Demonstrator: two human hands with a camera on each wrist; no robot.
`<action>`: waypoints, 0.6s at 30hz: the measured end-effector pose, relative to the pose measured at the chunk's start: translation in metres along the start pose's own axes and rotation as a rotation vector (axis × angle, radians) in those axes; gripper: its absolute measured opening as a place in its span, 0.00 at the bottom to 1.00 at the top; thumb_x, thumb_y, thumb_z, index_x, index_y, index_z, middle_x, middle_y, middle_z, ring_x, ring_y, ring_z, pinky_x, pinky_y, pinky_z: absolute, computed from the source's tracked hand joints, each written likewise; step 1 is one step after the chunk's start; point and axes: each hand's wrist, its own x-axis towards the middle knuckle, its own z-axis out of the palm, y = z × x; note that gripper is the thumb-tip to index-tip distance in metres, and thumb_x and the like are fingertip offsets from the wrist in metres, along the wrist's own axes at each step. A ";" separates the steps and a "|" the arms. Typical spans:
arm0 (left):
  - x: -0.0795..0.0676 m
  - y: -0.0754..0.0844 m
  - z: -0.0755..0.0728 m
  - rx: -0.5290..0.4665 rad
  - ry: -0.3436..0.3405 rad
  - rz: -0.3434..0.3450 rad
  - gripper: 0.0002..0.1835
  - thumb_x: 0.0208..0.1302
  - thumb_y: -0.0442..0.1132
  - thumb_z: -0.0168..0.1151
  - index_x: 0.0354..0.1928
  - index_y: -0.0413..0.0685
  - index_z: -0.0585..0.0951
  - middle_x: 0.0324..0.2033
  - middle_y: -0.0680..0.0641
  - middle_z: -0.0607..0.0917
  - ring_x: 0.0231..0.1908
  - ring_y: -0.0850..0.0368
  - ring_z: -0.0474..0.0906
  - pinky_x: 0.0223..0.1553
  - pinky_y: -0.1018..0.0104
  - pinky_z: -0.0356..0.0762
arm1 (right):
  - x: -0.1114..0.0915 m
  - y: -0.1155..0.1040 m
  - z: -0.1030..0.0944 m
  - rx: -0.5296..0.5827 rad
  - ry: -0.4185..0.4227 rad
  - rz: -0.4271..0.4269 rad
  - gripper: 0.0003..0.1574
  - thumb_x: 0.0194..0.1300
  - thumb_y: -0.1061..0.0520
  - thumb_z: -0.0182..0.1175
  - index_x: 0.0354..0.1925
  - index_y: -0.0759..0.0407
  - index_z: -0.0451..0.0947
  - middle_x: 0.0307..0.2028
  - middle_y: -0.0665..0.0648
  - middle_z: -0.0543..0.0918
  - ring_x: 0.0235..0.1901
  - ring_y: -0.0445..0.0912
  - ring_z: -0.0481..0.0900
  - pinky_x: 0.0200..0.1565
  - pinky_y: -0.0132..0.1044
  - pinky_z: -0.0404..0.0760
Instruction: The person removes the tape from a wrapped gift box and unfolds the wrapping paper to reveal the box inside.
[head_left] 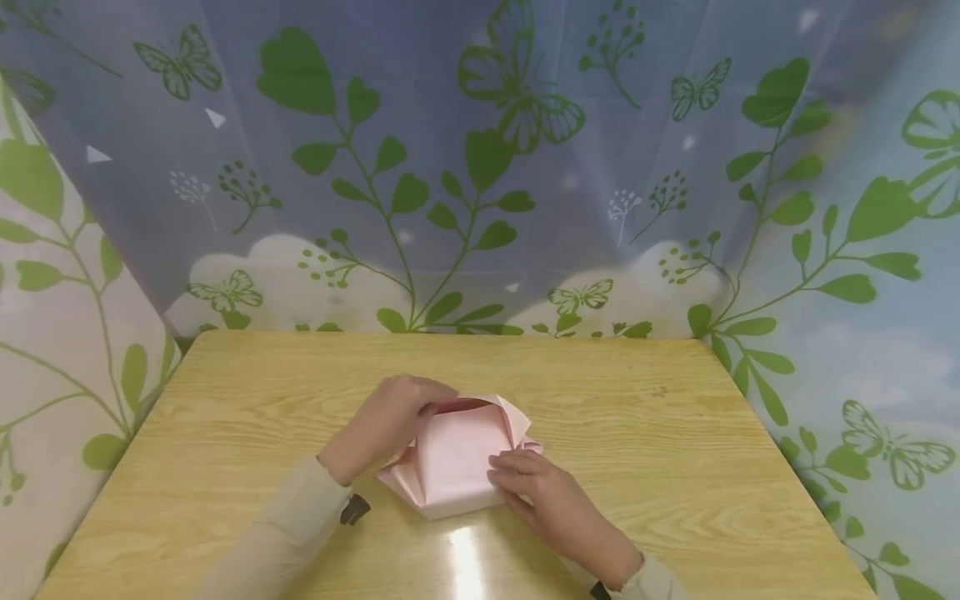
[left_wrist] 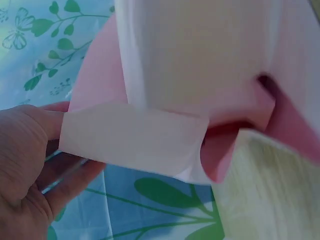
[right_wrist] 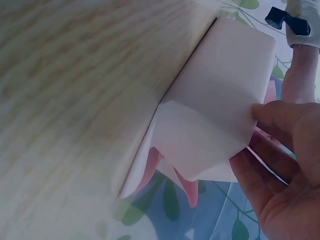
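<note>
Pale pink paper (head_left: 461, 454), folded into a box-like bundle, sits near the middle of the table; whether anything lies inside is hidden. Its ends stick out in loose flaps, with a deeper pink inner side. My left hand (head_left: 397, 412) pinches a folded strip (left_wrist: 132, 140) along the far edge between thumb and fingers. At the near right corner, my right hand (head_left: 551, 496) grips the bundle, thumb (right_wrist: 272, 114) on the near side and fingers over the top. An open fold shows dark pink between the raised far strip and the top.
The bundle rests on a wood-grain table (head_left: 637, 433). Behind it hangs a curtain (head_left: 420, 167) printed with green leaves and butterflies, and similar cloth covers both sides. A black strap piece (head_left: 355, 509) sits at the left cuff.
</note>
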 end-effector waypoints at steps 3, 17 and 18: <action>0.007 -0.007 -0.001 0.028 0.020 0.074 0.13 0.61 0.26 0.70 0.44 0.49 0.91 0.44 0.51 0.91 0.45 0.54 0.89 0.47 0.60 0.88 | 0.001 0.000 -0.001 0.000 -0.022 0.010 0.17 0.57 0.64 0.75 0.46 0.57 0.89 0.52 0.54 0.87 0.55 0.50 0.85 0.56 0.42 0.85; 0.023 -0.031 0.004 0.460 -0.006 0.413 0.19 0.50 0.23 0.75 0.46 0.42 0.88 0.47 0.46 0.89 0.52 0.49 0.84 0.61 0.58 0.80 | 0.002 0.000 -0.003 0.019 -0.028 0.030 0.16 0.58 0.64 0.74 0.46 0.55 0.89 0.53 0.53 0.88 0.54 0.48 0.84 0.56 0.39 0.85; 0.022 -0.031 0.005 0.457 -0.020 0.424 0.19 0.51 0.23 0.74 0.46 0.42 0.87 0.47 0.46 0.89 0.53 0.49 0.83 0.61 0.58 0.80 | 0.001 0.000 -0.003 0.019 -0.026 0.030 0.16 0.58 0.64 0.75 0.46 0.55 0.89 0.53 0.53 0.88 0.54 0.48 0.84 0.56 0.39 0.85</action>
